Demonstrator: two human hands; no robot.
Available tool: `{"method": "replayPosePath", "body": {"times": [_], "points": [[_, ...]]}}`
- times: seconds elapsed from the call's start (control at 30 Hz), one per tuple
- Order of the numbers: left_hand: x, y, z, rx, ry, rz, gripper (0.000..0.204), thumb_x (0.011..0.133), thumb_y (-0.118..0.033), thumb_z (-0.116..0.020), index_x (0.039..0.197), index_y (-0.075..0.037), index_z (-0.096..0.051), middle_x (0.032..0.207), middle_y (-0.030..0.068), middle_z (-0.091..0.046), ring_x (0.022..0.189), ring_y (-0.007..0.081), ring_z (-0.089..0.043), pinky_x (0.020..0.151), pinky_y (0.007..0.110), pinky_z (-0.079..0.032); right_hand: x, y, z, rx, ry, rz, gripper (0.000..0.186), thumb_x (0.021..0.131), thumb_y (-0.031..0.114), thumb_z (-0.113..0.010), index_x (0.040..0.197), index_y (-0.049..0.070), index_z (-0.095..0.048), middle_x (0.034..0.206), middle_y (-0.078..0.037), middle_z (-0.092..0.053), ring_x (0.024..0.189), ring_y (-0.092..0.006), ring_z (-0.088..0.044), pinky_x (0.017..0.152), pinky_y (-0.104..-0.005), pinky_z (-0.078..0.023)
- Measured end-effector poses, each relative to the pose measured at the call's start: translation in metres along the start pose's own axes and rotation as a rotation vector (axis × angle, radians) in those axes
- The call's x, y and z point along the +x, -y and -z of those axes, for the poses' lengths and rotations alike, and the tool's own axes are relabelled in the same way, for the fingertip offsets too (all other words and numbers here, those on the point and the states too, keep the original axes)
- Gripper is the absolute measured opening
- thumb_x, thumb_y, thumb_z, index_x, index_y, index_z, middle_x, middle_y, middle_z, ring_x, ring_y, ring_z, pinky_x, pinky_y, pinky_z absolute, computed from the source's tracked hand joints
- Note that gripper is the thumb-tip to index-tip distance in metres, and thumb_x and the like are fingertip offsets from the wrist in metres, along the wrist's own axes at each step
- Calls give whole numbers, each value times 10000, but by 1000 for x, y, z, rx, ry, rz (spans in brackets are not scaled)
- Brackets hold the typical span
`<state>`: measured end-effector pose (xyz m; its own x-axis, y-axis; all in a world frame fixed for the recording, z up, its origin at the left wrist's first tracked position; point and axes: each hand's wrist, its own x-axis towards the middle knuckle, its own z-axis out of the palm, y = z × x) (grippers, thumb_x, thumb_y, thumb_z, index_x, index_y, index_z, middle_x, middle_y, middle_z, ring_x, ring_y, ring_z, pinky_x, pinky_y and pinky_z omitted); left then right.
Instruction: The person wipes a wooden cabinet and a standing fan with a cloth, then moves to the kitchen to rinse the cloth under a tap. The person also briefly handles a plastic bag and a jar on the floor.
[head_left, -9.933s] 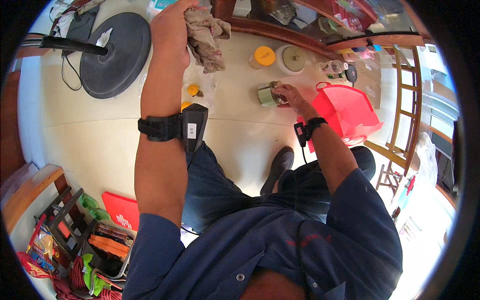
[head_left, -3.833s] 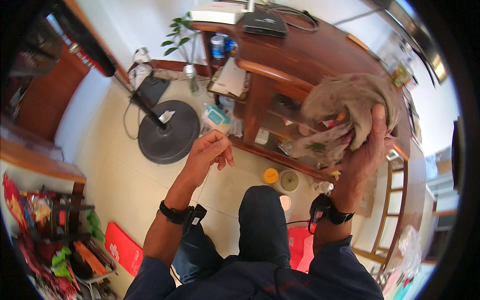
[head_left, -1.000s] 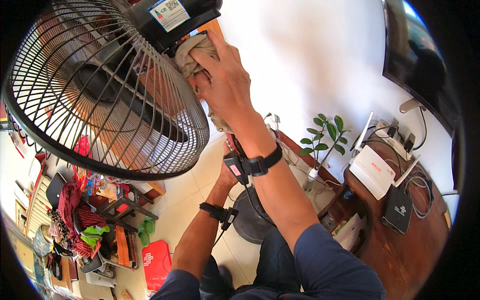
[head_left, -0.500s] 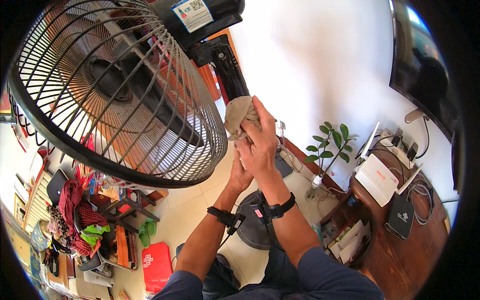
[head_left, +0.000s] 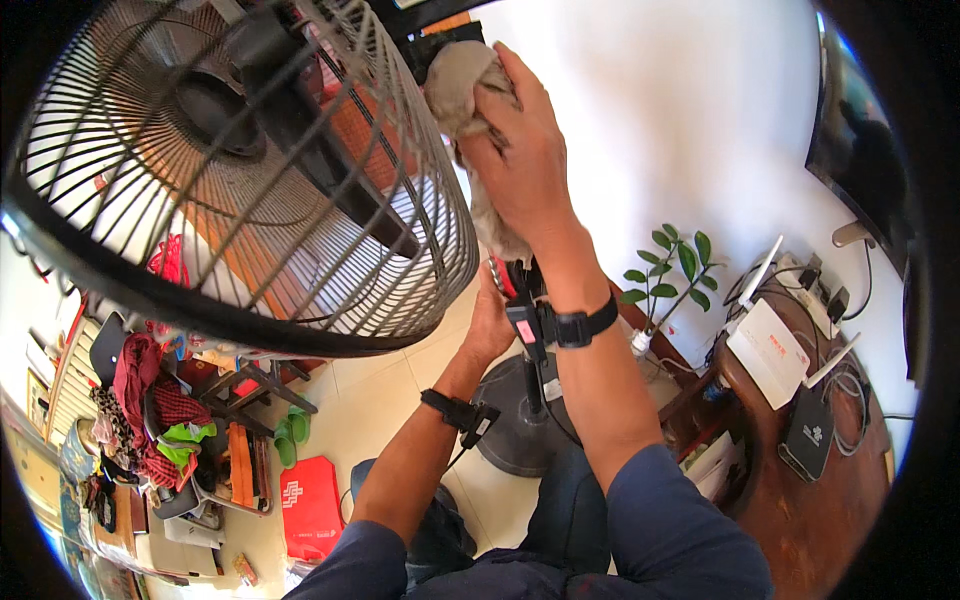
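A black standing fan with a wire cage (head_left: 215, 110) fills the upper left, tilted in view. My right hand (head_left: 520, 160) is closed on a crumpled greyish-beige cloth (head_left: 458, 85), pressed against the fan's upper stand beside the cage, the cloth hanging down along it. Below, my left hand (head_left: 486, 318) grips the fan's pole near a red section, its fingertips partly hidden. The pole runs down to a round dark base (head_left: 510, 430) on the tiled floor, between my forearms.
At right stand a wooden cabinet (head_left: 800, 500) with a router (head_left: 765, 355) and black box (head_left: 805, 435), a plant (head_left: 665, 270) and a wall-mounted screen (head_left: 850, 150). At left are a cluttered stool (head_left: 245, 400), green slippers (head_left: 292, 435) and a red bag (head_left: 310, 505).
The cloth went from near the floor and cabinet to the fan. Over the last half second my right hand has moved up along the stand with it, while my left hand stays lower on the pole.
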<state>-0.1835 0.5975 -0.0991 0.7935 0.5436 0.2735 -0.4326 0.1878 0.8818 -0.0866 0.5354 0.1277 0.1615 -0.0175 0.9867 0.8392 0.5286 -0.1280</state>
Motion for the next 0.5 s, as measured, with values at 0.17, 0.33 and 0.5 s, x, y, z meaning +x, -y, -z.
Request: {"method": "replayPosePath", "body": {"times": [0.17, 0.33, 0.5], "points": [[-5, -5, -3, 542, -35, -161, 961, 877, 0, -795, 1567, -102, -134, 1525, 137, -422, 1377, 259, -477, 1138, 454, -456, -75, 6, 23, 1, 78, -125, 242, 806, 35, -675, 1027, 4, -767, 1595, -247, -412, 1296, -398, -559, 1039, -451, -503], [-10, -12, 3, 769, 0, -200, 1041, 810, 85, -796, 1564, -111, -105, 1517, 119, -432, 1374, 235, -470, 1143, 392, -439, -146, 10, 43, 14, 97, -187, 148, 831, 10, -691, 952, -41, -758, 1573, -301, -419, 1360, -424, -526, 1081, -455, -477], [-19, -30, 5, 737, 34, -83, 1051, 764, 93, -809, 1568, -104, -162, 1469, 149, -474, 1374, 244, -469, 1165, 399, -396, -223, 13, 58, 31, 131, -354, 185, 841, -47, -700, 1013, -27, -764, 1580, -279, -426, 1373, -415, -527, 1103, -449, -468]]}}
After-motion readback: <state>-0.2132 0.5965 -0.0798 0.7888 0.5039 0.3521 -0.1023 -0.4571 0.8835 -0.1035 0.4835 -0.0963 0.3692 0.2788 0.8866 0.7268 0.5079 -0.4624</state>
